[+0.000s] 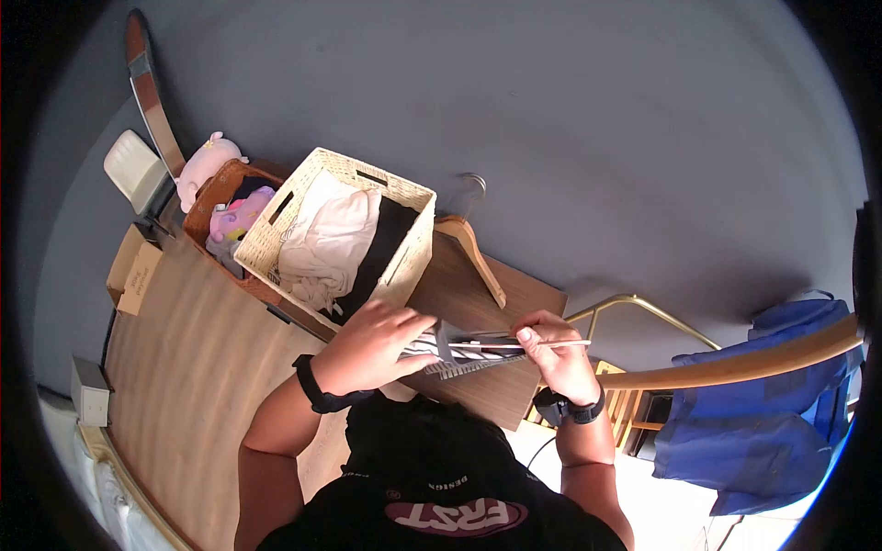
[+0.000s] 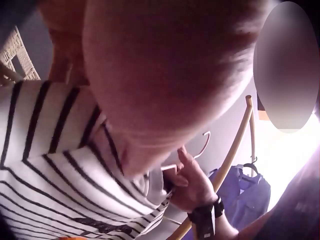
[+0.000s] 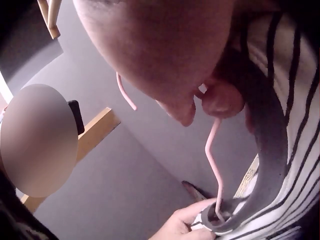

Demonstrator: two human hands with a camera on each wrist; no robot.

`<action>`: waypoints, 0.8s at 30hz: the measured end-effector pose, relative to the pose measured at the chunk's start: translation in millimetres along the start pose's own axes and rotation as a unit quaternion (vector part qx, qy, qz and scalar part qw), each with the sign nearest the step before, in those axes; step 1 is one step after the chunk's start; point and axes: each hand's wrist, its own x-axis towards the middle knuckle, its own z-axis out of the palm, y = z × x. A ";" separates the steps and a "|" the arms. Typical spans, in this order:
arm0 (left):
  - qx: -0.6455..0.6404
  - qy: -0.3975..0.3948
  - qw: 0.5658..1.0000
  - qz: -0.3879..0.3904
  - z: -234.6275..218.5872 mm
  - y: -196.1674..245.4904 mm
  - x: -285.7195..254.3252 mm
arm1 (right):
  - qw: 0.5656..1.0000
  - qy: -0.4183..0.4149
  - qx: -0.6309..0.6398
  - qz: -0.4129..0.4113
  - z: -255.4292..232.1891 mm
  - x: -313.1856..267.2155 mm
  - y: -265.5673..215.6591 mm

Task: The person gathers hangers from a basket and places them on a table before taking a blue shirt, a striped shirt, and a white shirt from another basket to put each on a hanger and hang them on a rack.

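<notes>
My left hand (image 1: pixel 372 344) pinches a black-and-white striped shirt (image 2: pixel 65 185) near its dark neckband (image 3: pixel 275 145). In the right wrist view, the left hand's fingers (image 3: pixel 185 220) grip cloth at the neckband. My right hand (image 1: pixel 560 356) holds a thin, pale pink wire clothes hanger (image 3: pixel 214 155) between thumb and fingers. One arm of the hanger runs down into the neck opening beside the left fingers. Its hook (image 2: pixel 204 145) sticks out past the right hand. The shirt hangs below both hands, in front of my body.
A cream woven basket (image 1: pixel 404 266) with white and black clothes stands on a brown wooden surface (image 1: pixel 487 395). Beside it are a brown basket (image 1: pixel 197 220) with plush toys and a wooden hanger (image 1: pixel 473 253). Blue garments (image 1: pixel 744 422) hang on a rack at right.
</notes>
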 end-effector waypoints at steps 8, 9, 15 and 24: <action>-0.021 0.043 0.997 0.066 28.4 15.7 14.6 | 0.998 -0.045 -0.014 0.032 11.7 -2.3 -13.7; -0.030 0.035 0.997 0.059 28.6 15.7 15.4 | 0.998 -0.049 -0.033 0.014 12.6 -3.3 -10.7; -0.079 0.106 0.991 -0.034 21.6 11.1 7.2 | 0.993 0.060 -0.101 -0.004 -0.9 -18.1 -18.4; -0.114 0.182 0.975 -0.054 7.1 1.8 5.3 | 0.974 0.169 -0.151 0.020 -38.3 -70.1 -0.7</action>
